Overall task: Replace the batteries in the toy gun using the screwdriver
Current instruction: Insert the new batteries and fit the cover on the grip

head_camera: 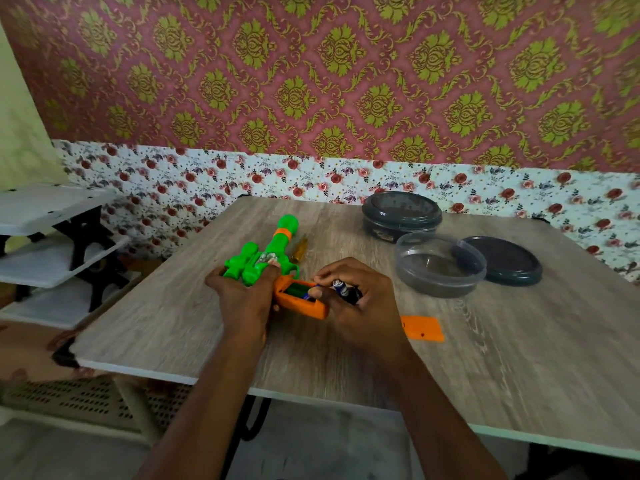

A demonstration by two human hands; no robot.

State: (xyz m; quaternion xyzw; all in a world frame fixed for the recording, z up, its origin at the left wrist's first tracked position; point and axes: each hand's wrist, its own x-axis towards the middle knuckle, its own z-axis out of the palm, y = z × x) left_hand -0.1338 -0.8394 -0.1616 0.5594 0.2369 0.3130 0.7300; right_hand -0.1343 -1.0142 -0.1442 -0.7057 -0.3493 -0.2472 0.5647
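green-and-orange plastic toy gun (273, 251) lies on the wood-grain worktop (519, 358), its orange handle compartment open. left grip (242, 292) clasps its body; right grip (360, 303) holds a blue battery (341, 287). nearby, an open clear round tub (440, 287) beside its grey lid (505, 259).

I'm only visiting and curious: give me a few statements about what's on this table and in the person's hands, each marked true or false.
1. The orange cover lies on the table, off the toy gun. True.
2. The right hand holds the screwdriver. False: it holds a battery; the screwdriver lies on the table beyond the gun.
3. The left hand grips the toy gun. True.
4. The nearer round container has its lid on. False: it is open, and its lid lies beside it.
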